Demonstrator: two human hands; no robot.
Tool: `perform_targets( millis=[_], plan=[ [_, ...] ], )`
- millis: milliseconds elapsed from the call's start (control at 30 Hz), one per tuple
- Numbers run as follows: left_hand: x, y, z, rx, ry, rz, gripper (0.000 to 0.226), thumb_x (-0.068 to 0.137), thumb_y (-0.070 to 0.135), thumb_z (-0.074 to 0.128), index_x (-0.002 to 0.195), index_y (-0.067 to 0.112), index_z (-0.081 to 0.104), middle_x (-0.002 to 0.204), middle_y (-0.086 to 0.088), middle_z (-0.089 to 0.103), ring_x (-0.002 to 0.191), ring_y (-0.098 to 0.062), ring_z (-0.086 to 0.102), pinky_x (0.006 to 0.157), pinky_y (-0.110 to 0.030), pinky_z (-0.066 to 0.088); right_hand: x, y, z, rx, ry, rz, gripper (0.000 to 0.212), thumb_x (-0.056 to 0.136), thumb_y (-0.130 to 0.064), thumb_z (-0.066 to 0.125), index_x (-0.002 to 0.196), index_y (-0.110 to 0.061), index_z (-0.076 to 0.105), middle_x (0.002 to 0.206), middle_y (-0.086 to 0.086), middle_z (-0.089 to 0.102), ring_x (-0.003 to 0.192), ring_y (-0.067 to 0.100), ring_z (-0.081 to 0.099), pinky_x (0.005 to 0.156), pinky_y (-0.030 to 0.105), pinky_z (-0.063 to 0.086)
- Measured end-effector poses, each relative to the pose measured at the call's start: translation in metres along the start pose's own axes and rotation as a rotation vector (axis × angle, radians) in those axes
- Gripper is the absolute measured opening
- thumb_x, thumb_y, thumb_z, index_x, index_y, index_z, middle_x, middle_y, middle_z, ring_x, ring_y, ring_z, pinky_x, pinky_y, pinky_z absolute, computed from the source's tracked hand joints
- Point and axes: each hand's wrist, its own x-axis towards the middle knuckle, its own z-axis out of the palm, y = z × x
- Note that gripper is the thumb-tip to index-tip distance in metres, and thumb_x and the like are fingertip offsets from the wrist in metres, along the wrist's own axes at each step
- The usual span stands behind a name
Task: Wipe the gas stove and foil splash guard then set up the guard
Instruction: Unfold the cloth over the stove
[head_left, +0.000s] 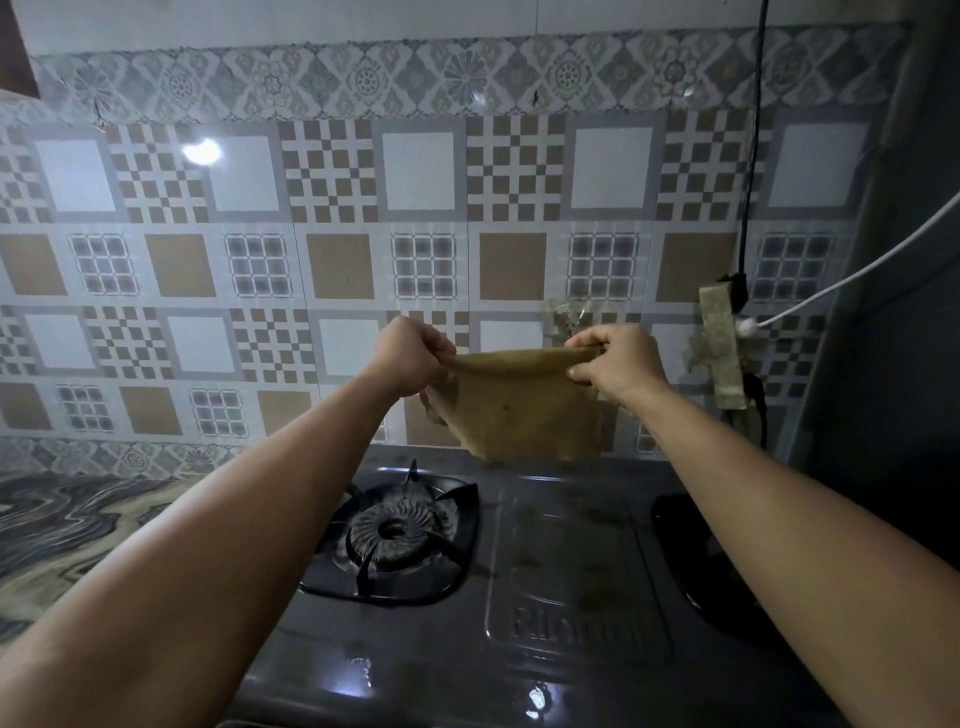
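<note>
- Fingers of the left hand (410, 358) pinch the upper left corner of a tan cloth (524, 410); those of the right hand (618, 364) pinch its upper right corner.
- Both hands hold the cloth stretched in the air, hanging above the back edge of the gas stove (561, 597) and in front of the tiled wall (311, 234).
- On the stove's left side sits a burner (392, 535) with a black grate.
- A black cable (753, 156) and a white cable (857, 270) hang at the right.

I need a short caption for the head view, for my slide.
Both hands, left hand and right hand, hold a brown cloth above the gas stove.
</note>
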Motion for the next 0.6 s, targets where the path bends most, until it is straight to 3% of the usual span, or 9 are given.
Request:
perform_targets(
  millis=[67, 133, 233, 367, 433, 500, 533, 600],
  plan=[
    [0.003, -0.001, 0.001, 0.077, 0.017, 0.038, 0.027, 0.072, -0.005, 0.076, 0.096, 0.006, 0.075, 0.093, -0.007, 0.071, 0.09, -0.022, 0.068, 0.083, -0.038, 0.058, 0.003, 0.004, -0.002, -0.145, 0.046, -0.101, 0.021, 0.073, -0.007, 0.081, 0.087, -0.02, 0.074, 0.088, -0.003, 0.068, 0.089, 0.015, 0.064, 0.077, 0.028, 0.054],
    [0.006, 0.001, 0.002, 0.146, 0.025, 0.053, 0.021, 0.073, -0.002, 0.076, 0.092, 0.006, 0.076, 0.088, -0.007, 0.072, 0.085, -0.022, 0.068, 0.079, -0.036, 0.059, 0.005, 0.004, -0.001, -0.3, 0.103, -0.165, 0.015, 0.074, -0.012, 0.081, 0.079, -0.024, 0.073, 0.087, -0.003, 0.069, 0.086, 0.015, 0.062, 0.068, 0.027, 0.05],
    [0.007, 0.005, 0.003, 0.187, 0.056, 0.07, 0.012, 0.078, -0.001, 0.072, 0.087, 0.006, 0.077, 0.086, -0.003, 0.067, 0.079, -0.019, 0.064, 0.072, -0.03, 0.056, 0.014, 0.006, -0.002, -0.39, 0.08, -0.193, 0.018, 0.07, -0.014, 0.082, 0.068, -0.026, 0.068, 0.094, -0.001, 0.061, 0.091, 0.015, 0.051, 0.07, 0.028, 0.042],
    [0.008, 0.001, -0.005, -0.076, -0.015, -0.022, 0.018, 0.085, 0.002, 0.065, 0.073, 0.015, 0.065, 0.078, -0.001, 0.061, 0.075, -0.016, 0.058, 0.065, -0.028, 0.051, 0.019, 0.008, -0.015, 0.102, -0.244, -0.027, 0.019, 0.08, -0.007, 0.072, 0.073, -0.018, 0.058, 0.091, 0.007, 0.064, 0.085, 0.02, 0.059, 0.069, 0.035, 0.054],
    [0.007, -0.003, -0.008, -0.297, -0.107, -0.111, 0.012, 0.09, 0.004, 0.059, 0.081, 0.013, 0.063, 0.081, -0.004, 0.059, 0.082, -0.02, 0.057, 0.075, -0.035, 0.052, 0.018, 0.011, -0.016, 0.365, -0.355, 0.071, 0.02, 0.087, -0.004, 0.064, 0.076, -0.016, 0.052, 0.074, 0.005, 0.059, 0.068, 0.015, 0.057, 0.055, 0.027, 0.05],
    [0.003, -0.005, -0.006, -0.431, -0.161, -0.198, 0.01, 0.093, 0.006, 0.054, 0.095, 0.008, 0.063, 0.089, -0.007, 0.06, 0.087, -0.023, 0.058, 0.08, -0.039, 0.052, 0.017, 0.016, -0.012, 0.51, -0.388, 0.178, 0.011, 0.091, -0.004, 0.06, 0.084, -0.013, 0.057, 0.069, 0.006, 0.061, 0.06, 0.015, 0.06, 0.05, 0.028, 0.052],
    [0.002, -0.006, -0.004, -0.47, -0.156, -0.25, 0.013, 0.094, 0.006, 0.054, 0.102, 0.006, 0.064, 0.093, -0.008, 0.062, 0.088, -0.024, 0.059, 0.078, -0.039, 0.053, 0.017, 0.02, -0.008, 0.571, -0.411, 0.26, 0.003, 0.092, -0.006, 0.059, 0.092, -0.009, 0.06, 0.073, 0.009, 0.064, 0.064, 0.019, 0.063, 0.059, 0.035, 0.058],
    [-0.001, -0.007, 0.002, -0.537, -0.123, -0.365, 0.017, 0.093, 0.007, 0.055, 0.108, 0.002, 0.063, 0.093, -0.009, 0.063, 0.084, -0.023, 0.06, 0.069, -0.036, 0.053, 0.019, 0.027, 0.001, 0.626, -0.428, 0.435, 0.011, 0.093, -0.012, 0.059, 0.1, -0.004, 0.062, 0.08, 0.013, 0.067, 0.074, 0.027, 0.065, 0.086, 0.049, 0.055]
  ],
)
